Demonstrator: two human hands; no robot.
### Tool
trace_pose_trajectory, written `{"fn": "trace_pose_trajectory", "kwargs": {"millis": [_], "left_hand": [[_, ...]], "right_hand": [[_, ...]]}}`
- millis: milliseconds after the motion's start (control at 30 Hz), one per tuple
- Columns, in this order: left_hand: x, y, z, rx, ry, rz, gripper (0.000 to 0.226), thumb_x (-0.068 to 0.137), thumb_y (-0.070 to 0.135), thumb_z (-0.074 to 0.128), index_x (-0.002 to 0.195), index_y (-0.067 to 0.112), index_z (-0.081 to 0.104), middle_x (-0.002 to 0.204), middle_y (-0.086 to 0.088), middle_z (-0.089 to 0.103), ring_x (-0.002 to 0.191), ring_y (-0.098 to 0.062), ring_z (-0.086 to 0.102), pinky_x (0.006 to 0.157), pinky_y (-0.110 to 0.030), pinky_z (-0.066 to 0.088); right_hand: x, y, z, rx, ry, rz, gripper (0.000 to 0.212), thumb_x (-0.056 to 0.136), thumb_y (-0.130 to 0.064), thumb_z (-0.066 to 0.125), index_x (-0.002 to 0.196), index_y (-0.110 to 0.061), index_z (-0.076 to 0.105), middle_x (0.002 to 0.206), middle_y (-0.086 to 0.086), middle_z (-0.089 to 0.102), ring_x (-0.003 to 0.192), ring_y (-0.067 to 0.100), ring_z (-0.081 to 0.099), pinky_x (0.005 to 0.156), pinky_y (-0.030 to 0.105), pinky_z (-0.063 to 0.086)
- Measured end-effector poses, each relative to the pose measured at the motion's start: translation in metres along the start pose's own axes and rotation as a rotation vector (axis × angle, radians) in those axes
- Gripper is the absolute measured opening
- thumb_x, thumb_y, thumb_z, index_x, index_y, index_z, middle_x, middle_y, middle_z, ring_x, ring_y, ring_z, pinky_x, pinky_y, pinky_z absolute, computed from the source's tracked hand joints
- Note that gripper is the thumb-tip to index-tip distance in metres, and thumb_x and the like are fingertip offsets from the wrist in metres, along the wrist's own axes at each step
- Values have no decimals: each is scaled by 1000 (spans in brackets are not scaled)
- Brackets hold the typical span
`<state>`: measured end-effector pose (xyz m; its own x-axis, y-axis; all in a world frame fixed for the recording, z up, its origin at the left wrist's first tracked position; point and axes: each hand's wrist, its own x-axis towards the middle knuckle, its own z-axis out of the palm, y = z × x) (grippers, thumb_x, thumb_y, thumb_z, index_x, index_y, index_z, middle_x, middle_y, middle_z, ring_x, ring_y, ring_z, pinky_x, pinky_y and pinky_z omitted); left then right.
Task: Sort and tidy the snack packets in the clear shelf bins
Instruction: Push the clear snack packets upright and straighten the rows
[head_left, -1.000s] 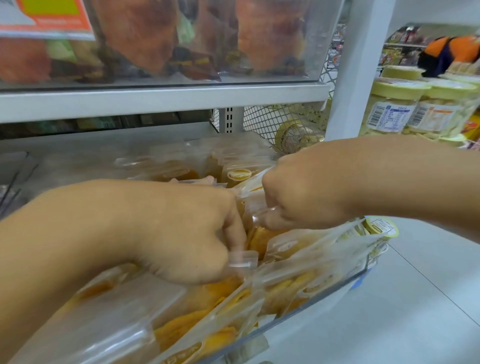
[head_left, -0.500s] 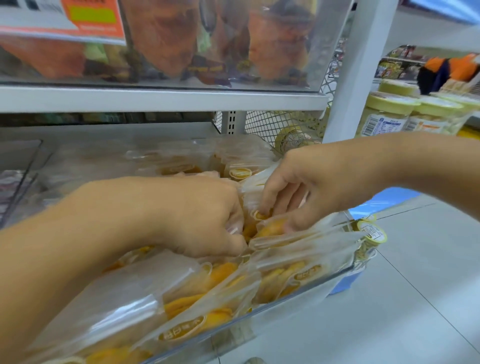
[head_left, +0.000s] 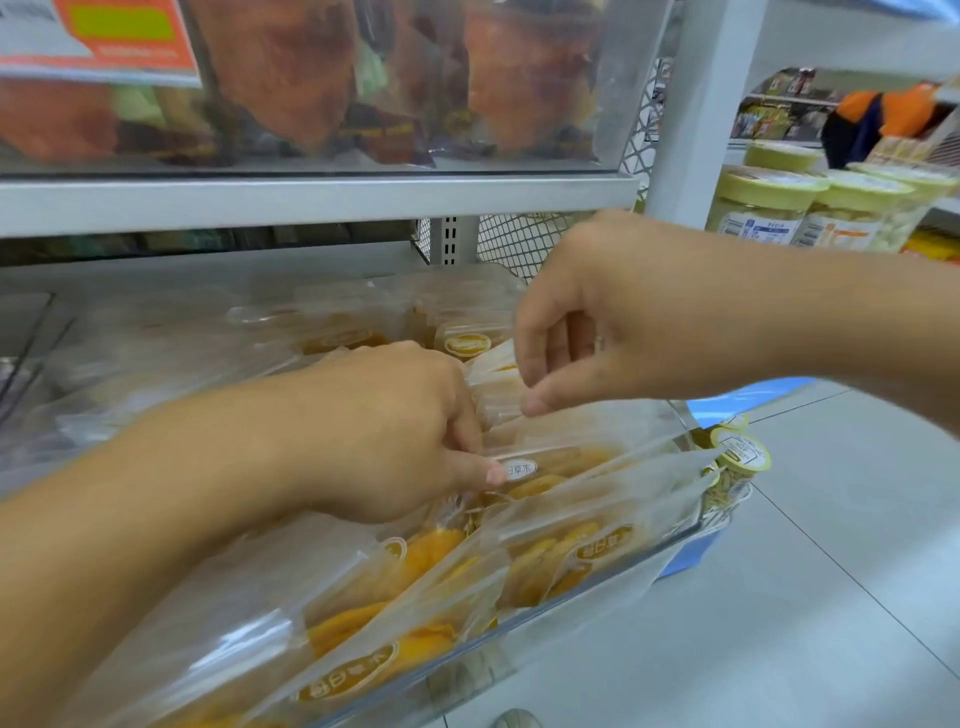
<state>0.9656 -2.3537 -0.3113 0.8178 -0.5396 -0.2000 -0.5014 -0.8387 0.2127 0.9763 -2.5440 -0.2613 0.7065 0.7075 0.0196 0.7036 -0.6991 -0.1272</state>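
Observation:
A clear shelf bin (head_left: 597, 582) is pulled out toward me and packed with several transparent snack packets (head_left: 571, 545) of yellow dried fruit, standing in leaning rows. My left hand (head_left: 384, 436) reaches into the middle of the bin and pinches the top of one packet (head_left: 561, 460), with its thumb by the round label. My right hand (head_left: 613, 322) hovers just above the rows with its fingers loosely curled. Only its thumb tip touches the upper edge of a packet. My left forearm hides the packets at the near left.
Above, a white shelf carries another clear bin of red-brown packets (head_left: 322, 78). A white upright post (head_left: 691, 104) and mesh divider (head_left: 519, 239) stand behind the bin. Yellow-lidded jars (head_left: 763, 208) sit on the neighbouring shelf at right. A person in orange (head_left: 883, 114) is far back. Tiled floor (head_left: 779, 597) lies below.
My right hand has let go of the packets it gripped and lifted, its fingers uncurling. My left hand has shifted slightly right along the row, still holding a packet.

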Motion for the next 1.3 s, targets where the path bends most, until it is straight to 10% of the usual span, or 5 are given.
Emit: {"fn": "trace_pose_trajectory", "kwargs": {"millis": [367, 767, 867, 1100, 1300], "left_hand": [[4, -1, 5, -38, 76, -13, 31, 76, 79, 52, 73, 55, 70, 105, 16, 68, 99, -11, 62, 90, -37, 52], [0, -6, 2, -29, -31, 59, 16, 82, 56, 67, 69, 46, 70, 127, 26, 45, 138, 1, 30, 111, -36, 37], [1, -9, 3, -17, -36, 90, 12, 81, 60, 65, 80, 50, 70, 124, 28, 46, 141, 3, 24, 114, -37, 33], [-1, -6, 1, -45, -49, 101, 16, 80, 66, 62, 95, 64, 65, 135, 19, 42, 132, -3, 38, 112, -39, 35], [1, -7, 2, 9, -75, 63, 33, 77, 76, 58, 107, 62, 57, 139, 19, 35, 139, -9, 34, 114, -43, 33]], "right_hand": [[-15, -18, 16, 131, -149, 100, 29, 76, -19, 85, 91, -29, 62, 77, -16, 73, 70, -6, 65, 65, 21, 52], [-2, -7, 12, -207, -438, -9, 25, 55, 5, 43, 54, -10, 24, 58, 16, 30, 47, 14, 23, 46, 33, 27], [-7, 1, 28, -153, -319, -20, 27, 67, 5, 57, 51, -12, 42, 50, 2, 31, 50, 18, 29, 50, 34, 32], [-33, 3, 18, 93, -129, 96, 9, 92, -29, 69, 85, -25, 72, 71, -15, 66, 70, -8, 58, 64, 5, 41], [-60, -30, 6, 78, -16, 99, 49, 69, -76, 58, 103, -43, 72, 92, -24, 67, 90, -8, 60, 75, 15, 50]]}}
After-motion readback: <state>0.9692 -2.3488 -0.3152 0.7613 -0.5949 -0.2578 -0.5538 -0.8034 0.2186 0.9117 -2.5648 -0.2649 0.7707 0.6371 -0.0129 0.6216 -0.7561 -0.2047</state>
